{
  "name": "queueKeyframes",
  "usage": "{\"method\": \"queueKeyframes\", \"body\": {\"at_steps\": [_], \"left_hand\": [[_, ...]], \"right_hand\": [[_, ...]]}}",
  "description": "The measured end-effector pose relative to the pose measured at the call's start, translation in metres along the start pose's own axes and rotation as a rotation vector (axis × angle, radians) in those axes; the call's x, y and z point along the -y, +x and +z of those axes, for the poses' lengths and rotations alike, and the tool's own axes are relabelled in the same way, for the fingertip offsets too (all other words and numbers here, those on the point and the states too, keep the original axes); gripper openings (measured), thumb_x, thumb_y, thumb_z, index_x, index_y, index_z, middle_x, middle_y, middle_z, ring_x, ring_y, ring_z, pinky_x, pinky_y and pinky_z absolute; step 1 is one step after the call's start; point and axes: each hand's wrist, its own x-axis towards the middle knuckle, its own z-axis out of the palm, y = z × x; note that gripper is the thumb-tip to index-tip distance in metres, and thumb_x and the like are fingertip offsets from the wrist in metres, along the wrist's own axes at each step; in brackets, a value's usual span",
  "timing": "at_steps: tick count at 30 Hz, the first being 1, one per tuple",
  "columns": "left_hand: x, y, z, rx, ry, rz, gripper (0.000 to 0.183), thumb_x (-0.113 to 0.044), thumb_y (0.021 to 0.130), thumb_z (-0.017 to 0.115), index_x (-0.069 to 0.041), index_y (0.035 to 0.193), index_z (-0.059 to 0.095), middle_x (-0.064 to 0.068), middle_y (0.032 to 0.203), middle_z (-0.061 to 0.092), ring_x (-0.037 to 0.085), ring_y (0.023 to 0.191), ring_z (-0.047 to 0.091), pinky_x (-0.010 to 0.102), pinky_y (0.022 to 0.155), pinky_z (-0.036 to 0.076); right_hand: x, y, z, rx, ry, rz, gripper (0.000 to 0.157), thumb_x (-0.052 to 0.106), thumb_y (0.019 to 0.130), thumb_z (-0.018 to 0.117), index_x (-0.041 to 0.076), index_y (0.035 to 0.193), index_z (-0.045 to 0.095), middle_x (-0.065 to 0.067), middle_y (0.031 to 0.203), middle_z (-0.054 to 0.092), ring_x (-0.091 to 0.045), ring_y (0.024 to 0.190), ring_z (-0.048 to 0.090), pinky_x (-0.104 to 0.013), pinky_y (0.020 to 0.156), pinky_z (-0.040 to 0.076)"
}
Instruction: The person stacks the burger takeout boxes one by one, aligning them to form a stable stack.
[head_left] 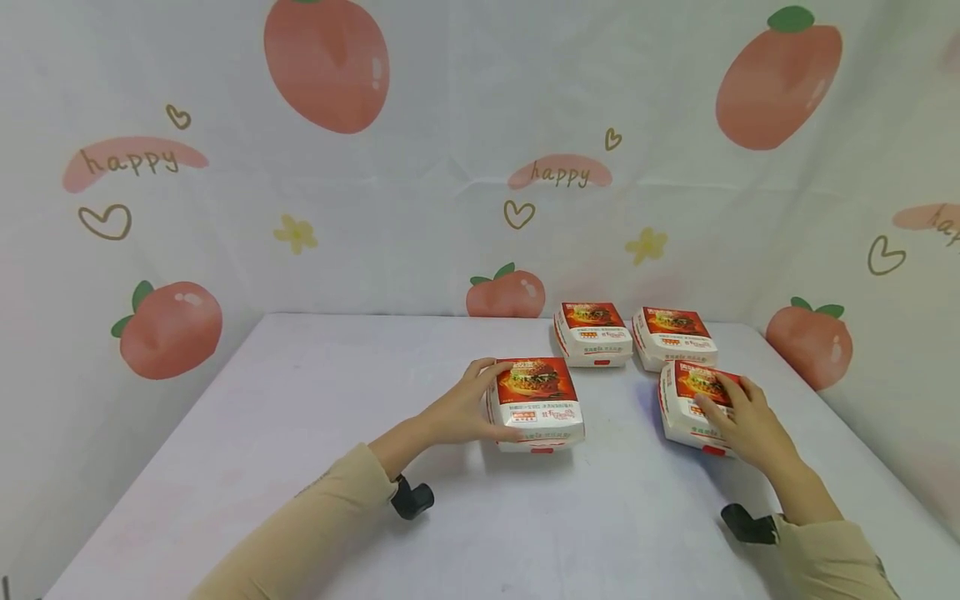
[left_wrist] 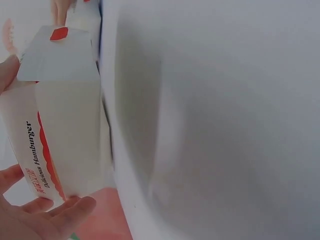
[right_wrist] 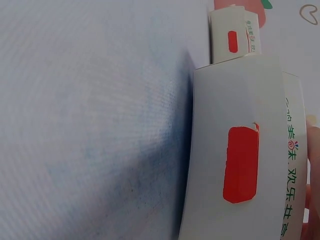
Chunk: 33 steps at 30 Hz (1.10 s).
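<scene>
In the head view my left hand (head_left: 467, 410) grips a white and red hamburger box (head_left: 536, 414) from its left side, thumb at the front and fingers toward the back. The left wrist view shows the fingers curled against the side of this box (left_wrist: 70, 135), close over the table. My right hand (head_left: 756, 432) holds a second hamburger box (head_left: 684, 415), its thumb and fingers over the top and right side. That box (right_wrist: 235, 100) sits slightly turned, its red front tab facing the right wrist camera.
Two more hamburger boxes stand side by side at the back, one left (head_left: 595, 346) and one right (head_left: 675, 343); the right one is just behind the box under my right hand. A white-covered table (head_left: 360, 375) meets a printed curtain (head_left: 405, 208) behind.
</scene>
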Motion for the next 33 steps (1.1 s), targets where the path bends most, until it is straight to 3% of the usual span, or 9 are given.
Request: {"method": "queueKeyframes", "body": {"at_steps": [13, 33], "left_hand": [[0.035, -0.020, -0.024, -0.087, -0.006, -0.022, 0.097, -0.042, 0.068, 0.081, -0.015, 0.145, 0.029, 0.013, 0.150, 0.022, 0.032, 0.135, 0.032, 0.055, 0.106, 0.039], [0.053, -0.019, -0.025, -0.056, -0.080, -0.091, 0.103, -0.038, 0.070, 0.080, -0.013, 0.148, 0.018, 0.013, 0.150, 0.025, 0.030, 0.131, 0.037, 0.053, 0.105, 0.040]], "right_hand": [[0.000, -0.002, 0.000, 0.002, 0.014, 0.009, 0.085, 0.061, 0.093, 0.031, -0.006, 0.145, 0.014, -0.043, 0.140, 0.007, -0.065, 0.119, 0.023, -0.077, 0.091, 0.029], [0.001, -0.002, 0.001, 0.002, 0.016, 0.016, 0.086, 0.062, 0.093, 0.030, -0.004, 0.146, 0.012, -0.043, 0.141, 0.006, -0.064, 0.119, 0.023, -0.077, 0.091, 0.029]]}}
